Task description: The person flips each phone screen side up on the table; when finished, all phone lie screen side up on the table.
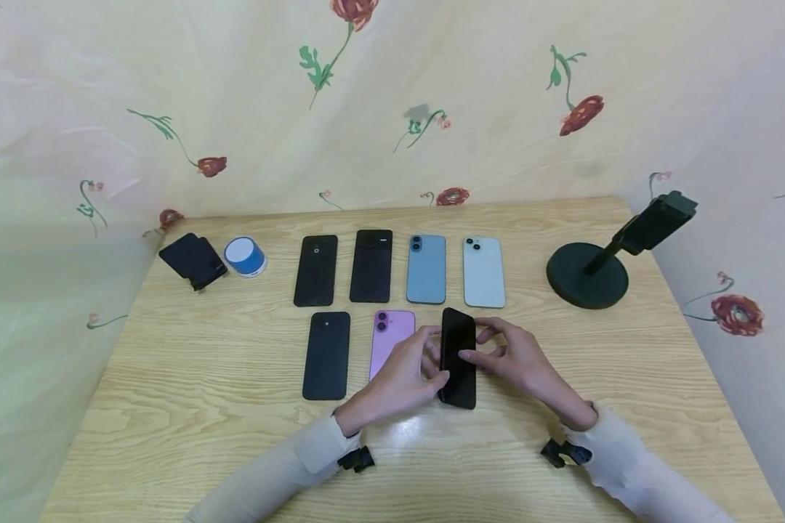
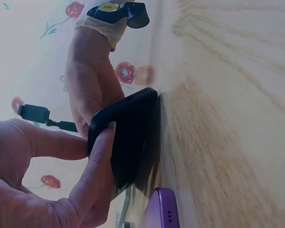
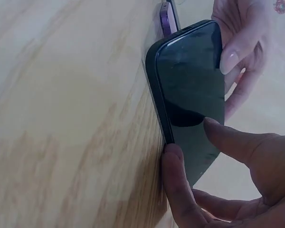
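Note:
A black smartphone (image 1: 458,363), dark glossy screen up, lies between both hands at the front right of the phone rows. On its left edge, my left hand (image 1: 405,370) grips it, thumb at the lower side and fingers along the edge. Across from it, my right hand (image 1: 513,357) pinches the right edge, its thumb on the screen. In the right wrist view the phone (image 3: 192,80) is tilted, one long edge close over the wood. Just left of it is a purple phone (image 1: 392,334), partly hidden by my left hand.
A dark phone (image 1: 326,356) lies left of the purple one. Behind stand in a row two black phones (image 1: 315,270) (image 1: 371,266), a blue phone (image 1: 427,270) and a pale one (image 1: 484,276). A black stand (image 1: 587,280) is right; a folded stand (image 1: 195,261) and blue-white cylinder (image 1: 245,256) are left.

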### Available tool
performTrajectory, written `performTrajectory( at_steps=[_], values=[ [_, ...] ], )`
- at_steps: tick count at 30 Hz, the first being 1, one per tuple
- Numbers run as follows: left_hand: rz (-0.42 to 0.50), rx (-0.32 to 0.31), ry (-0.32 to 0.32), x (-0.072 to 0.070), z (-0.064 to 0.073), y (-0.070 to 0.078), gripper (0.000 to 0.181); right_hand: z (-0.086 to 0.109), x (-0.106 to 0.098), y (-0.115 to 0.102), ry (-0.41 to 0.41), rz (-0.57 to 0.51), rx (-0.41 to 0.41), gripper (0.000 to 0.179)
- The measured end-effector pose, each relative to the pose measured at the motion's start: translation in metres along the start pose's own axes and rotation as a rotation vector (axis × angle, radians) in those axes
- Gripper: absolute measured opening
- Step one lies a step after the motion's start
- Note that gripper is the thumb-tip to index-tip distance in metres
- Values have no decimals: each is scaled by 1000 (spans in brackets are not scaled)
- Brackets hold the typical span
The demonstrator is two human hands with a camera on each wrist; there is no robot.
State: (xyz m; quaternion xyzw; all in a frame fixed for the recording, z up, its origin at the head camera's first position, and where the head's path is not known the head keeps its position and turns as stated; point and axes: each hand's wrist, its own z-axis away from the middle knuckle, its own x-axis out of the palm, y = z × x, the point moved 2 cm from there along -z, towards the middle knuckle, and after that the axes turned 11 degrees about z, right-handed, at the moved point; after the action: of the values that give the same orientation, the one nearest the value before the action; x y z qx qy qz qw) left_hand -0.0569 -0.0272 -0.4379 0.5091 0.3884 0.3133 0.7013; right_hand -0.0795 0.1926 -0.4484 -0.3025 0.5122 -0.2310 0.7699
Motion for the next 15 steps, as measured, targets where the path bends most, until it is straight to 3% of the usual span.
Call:
performTrajectory(
  at_steps=[8,15],
  values=[
    [9,-38,-12,-1,-4,-5,68,1,-1,0,49,109,-22,69],
    [-47,-55,-14,0,-8,-12,70,1,-2,1,66,139,-37,68]
  ],
)
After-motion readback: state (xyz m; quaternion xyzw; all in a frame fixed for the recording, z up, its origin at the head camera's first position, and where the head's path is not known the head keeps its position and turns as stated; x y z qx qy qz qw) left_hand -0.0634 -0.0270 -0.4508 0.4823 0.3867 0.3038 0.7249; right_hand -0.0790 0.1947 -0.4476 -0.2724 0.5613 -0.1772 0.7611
